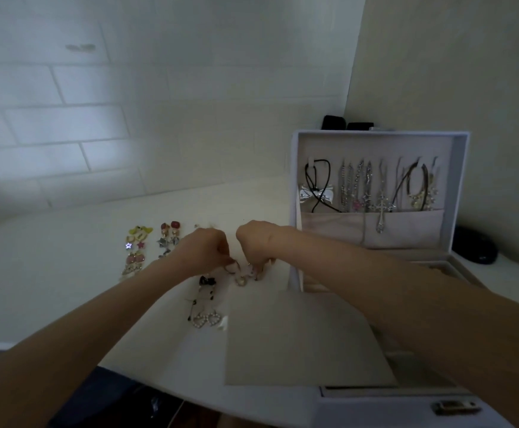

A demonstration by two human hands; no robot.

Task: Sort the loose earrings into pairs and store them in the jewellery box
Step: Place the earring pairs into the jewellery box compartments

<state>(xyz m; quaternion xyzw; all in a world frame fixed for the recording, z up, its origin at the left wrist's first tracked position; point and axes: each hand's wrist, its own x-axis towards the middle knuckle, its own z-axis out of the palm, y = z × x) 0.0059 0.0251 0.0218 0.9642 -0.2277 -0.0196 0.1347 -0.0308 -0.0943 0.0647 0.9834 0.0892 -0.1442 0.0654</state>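
My left hand and my right hand meet over the white table, fingers curled down, each pinching small earrings between them. Coloured earrings lie in paired rows at the left, and a second row sits beside them. Nearer to me lie black-and-white earrings and a pair of pearl heart earrings. The white jewellery box stands open at the right, with necklaces hanging in its lid. My right forearm crosses over the box's base.
A beige flat insert lies tilted over the box's front left corner. A dark round object sits right of the box, and two black items stand behind it. The tiled wall is close behind the table. The table edge runs at bottom left.
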